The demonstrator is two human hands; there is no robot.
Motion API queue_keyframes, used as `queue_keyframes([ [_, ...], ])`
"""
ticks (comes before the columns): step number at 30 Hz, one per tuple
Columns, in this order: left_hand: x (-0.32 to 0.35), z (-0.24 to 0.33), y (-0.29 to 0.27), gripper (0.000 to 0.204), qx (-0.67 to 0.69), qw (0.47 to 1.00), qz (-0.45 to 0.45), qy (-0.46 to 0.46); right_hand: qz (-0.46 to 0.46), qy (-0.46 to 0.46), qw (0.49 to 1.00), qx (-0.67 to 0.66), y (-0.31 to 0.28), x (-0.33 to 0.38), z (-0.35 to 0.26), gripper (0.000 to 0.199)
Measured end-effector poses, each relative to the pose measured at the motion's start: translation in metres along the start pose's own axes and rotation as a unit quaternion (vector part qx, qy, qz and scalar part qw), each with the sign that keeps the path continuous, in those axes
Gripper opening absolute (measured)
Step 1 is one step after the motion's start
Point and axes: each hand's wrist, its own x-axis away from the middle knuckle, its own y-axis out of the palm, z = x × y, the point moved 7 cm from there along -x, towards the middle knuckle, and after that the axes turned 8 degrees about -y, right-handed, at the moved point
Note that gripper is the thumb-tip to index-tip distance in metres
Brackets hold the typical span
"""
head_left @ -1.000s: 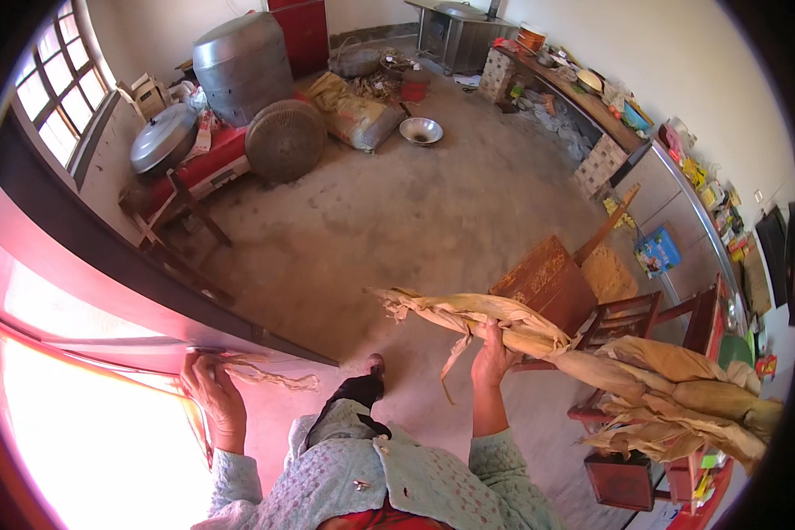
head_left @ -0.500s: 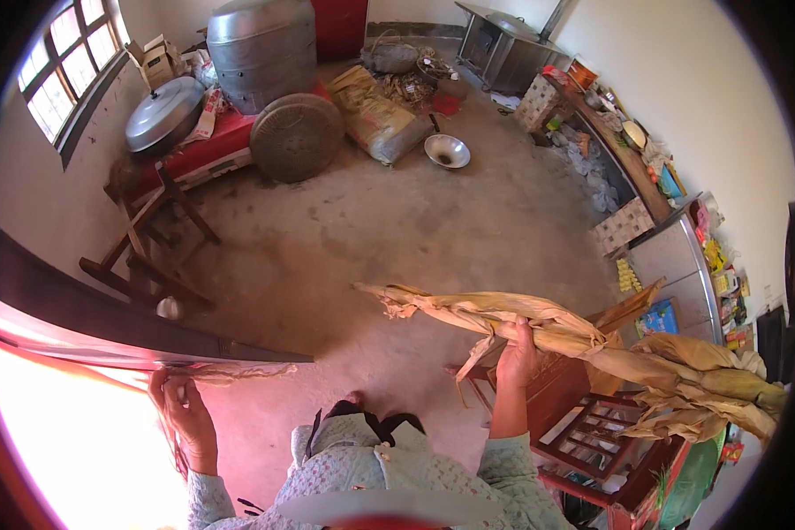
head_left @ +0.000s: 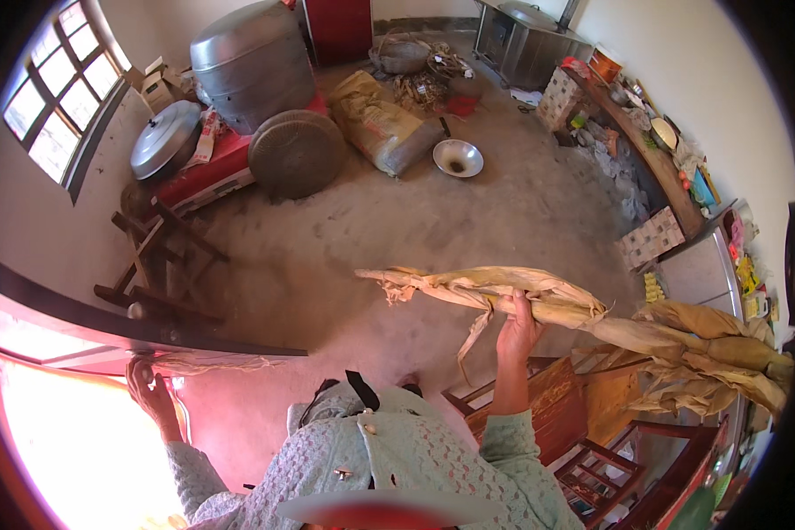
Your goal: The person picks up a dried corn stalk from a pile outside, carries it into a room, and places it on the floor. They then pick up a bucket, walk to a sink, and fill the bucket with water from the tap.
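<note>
My right hand (head_left: 519,336) is closed around a long dried corn stalk (head_left: 583,299), with papery tan husks along it. The stalk lies nearly level across my front, its thin end to the left and its thicker, leafy end to the far right. At the lower left, my left hand (head_left: 153,393) has its fingers bent at the edge of a dark-framed door (head_left: 203,346). A pale frayed cord (head_left: 230,363) runs right from those fingers along the door. What exactly the fingers grip is hidden.
Below the stalk stands a red-brown wooden chair (head_left: 548,411). A dark wooden stand (head_left: 163,256) is at the left. Farther off are a metal bowl (head_left: 458,159), a full sack (head_left: 380,132), a round woven lid (head_left: 297,155) and a large steel steamer (head_left: 254,71). A cluttered counter (head_left: 654,168) lines the right wall.
My left hand has shifted slightly left along with the door edge. The stalk stays in my right hand, a little higher in view. The whole view has tilted slightly.
</note>
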Motion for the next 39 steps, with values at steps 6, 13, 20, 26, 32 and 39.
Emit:
queue_keyframes([
  [6, 0.087, 0.017, 0.038, 0.048, -0.056, 0.991, 0.08, -0.091, -0.018, -0.002, 1.0, -0.023, -0.057, -0.028, 0.053, 0.046],
  [13, 0.236, 0.092, 0.187, 0.059, 0.027, 0.988, -0.14, -0.058, -0.005, 0.009, 0.999, -0.04, -0.114, -0.049, 0.119, 0.033],
  [20, 0.272, 0.266, 0.367, 0.068, 0.206, 0.918, -0.335, 0.061, -0.056, 0.002, 0.995, -0.087, -0.144, -0.108, 0.192, 0.026],
  [26, 0.296, 0.392, 0.443, 0.094, 0.18, 0.897, -0.358, 0.188, -0.115, 0.049, 0.985, -0.121, -0.164, -0.124, 0.236, 0.027],
  [32, 0.298, 0.433, 0.489, 0.1, 0.176, 0.896, -0.354, 0.202, -0.228, 0.148, 0.948, -0.166, -0.118, -0.145, 0.272, 0.022],
  [39, 0.241, 0.431, 0.521, 0.066, 0.288, 0.888, -0.357, -0.014, -0.423, 0.249, 0.842, -0.222, 0.035, -0.202, 0.271, 0.014],
])
